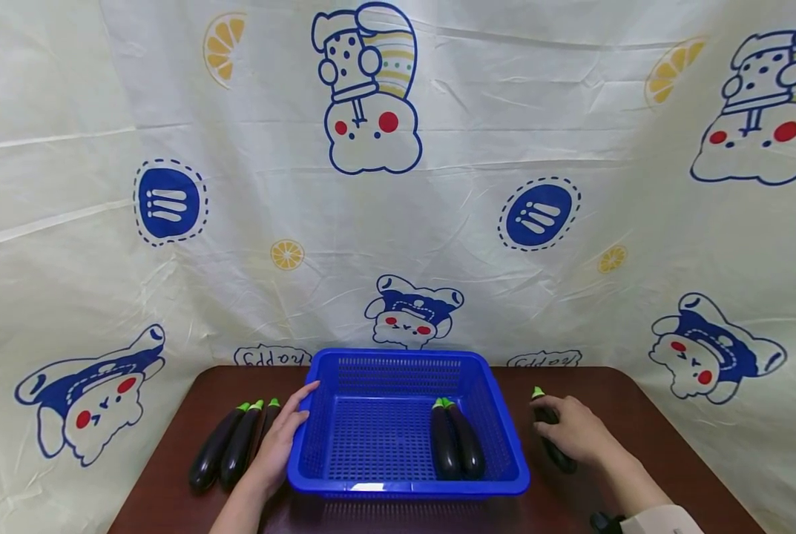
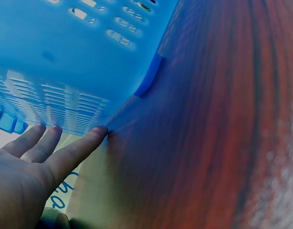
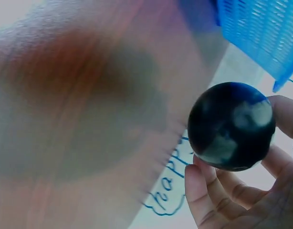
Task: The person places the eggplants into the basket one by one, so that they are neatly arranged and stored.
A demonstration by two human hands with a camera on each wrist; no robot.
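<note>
In the head view my right hand (image 1: 574, 430) grips a dark eggplant (image 1: 561, 456) with a green stem end, right of a blue plastic basket (image 1: 407, 487). The right wrist view shows the rounded end of this eggplant (image 3: 230, 126) between thumb and fingers. My left hand (image 1: 277, 445) is at the basket's left side, and its straight fingers (image 2: 72, 155) reach along the perforated wall in the left wrist view. Two eggplants (image 1: 456, 441) lie side by side inside the basket, towards its right. Several more eggplants (image 1: 240, 445) lie left of my left hand, one partly hidden by it.
A dark reddish-brown table (image 1: 170, 460) carries the basket and the eggplants. Behind it hangs a pale curtain (image 1: 237, 170) printed with cartoon figures and orange slices, down to the table's back edge.
</note>
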